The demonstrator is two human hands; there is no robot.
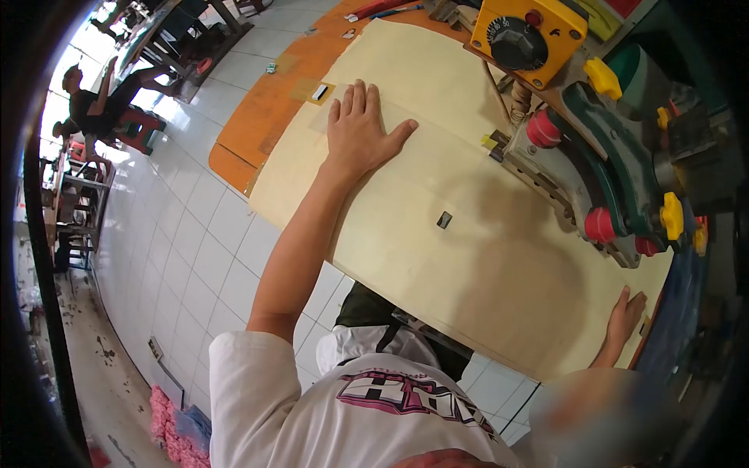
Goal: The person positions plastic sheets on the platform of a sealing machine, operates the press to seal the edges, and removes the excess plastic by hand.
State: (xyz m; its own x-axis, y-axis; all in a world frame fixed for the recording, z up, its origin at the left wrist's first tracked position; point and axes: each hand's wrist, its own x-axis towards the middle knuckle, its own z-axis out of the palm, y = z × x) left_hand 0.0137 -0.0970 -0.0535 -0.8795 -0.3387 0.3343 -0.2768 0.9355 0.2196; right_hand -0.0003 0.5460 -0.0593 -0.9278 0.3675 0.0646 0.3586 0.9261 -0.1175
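A large pale-yellow sheet (374, 257) covers most of the orange table. My left hand (359, 129) lies flat on its upper left part, fingers stretched out and thumb spread to the side. Near those fingertips is a small white-and-black piece (320, 93) on a yellowish patch. Over at the sheet's right edge rests my right hand (624, 318), thumb apart from the fingers, with nothing visible in it. A small dark rectangular piece (444, 220) sits on the sheet between my hands.
A green machine with a curved frame (581, 156), red knobs and yellow handles stands over the sheet's right side. Above it is a yellow control box (527, 39) with a black dial. The orange table (250, 125) shows at left. Farther off, a person (97, 105) is by a red stool (140, 129).
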